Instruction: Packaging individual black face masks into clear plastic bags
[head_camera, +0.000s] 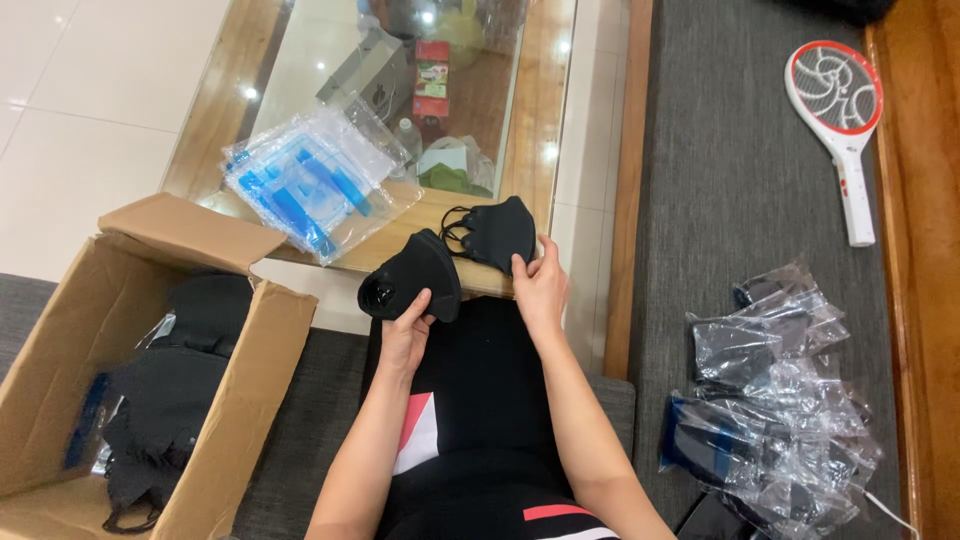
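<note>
- Grey seat cushions (740, 200) and a glass-topped wooden table (545, 110) over pale floor tiles make up the setting, seen from above the person's lap.
- One black face mask with a round valve (410, 280) is gripped from below by the left hand (405, 335), fingers closed on its lower edge.
- A second black face mask (495, 232), with its ear loops bunched at its left side, is pinched at the lower right edge by the right hand (540, 285).
- Both masks are held just above the near edge of the table, side by side and touching or nearly so.
- A stack of clear bags with blue strips (310, 185) is laid on the table, just beyond the masks.
- An open cardboard box (150, 370) filled with more black masks is placed to the left of the lap.
- A pile of masks sealed in clear bags (775, 400) is spread on the cushion to the right.
- A white and orange racket-shaped swatter (838, 120) is laid farther back on that cushion.
</note>
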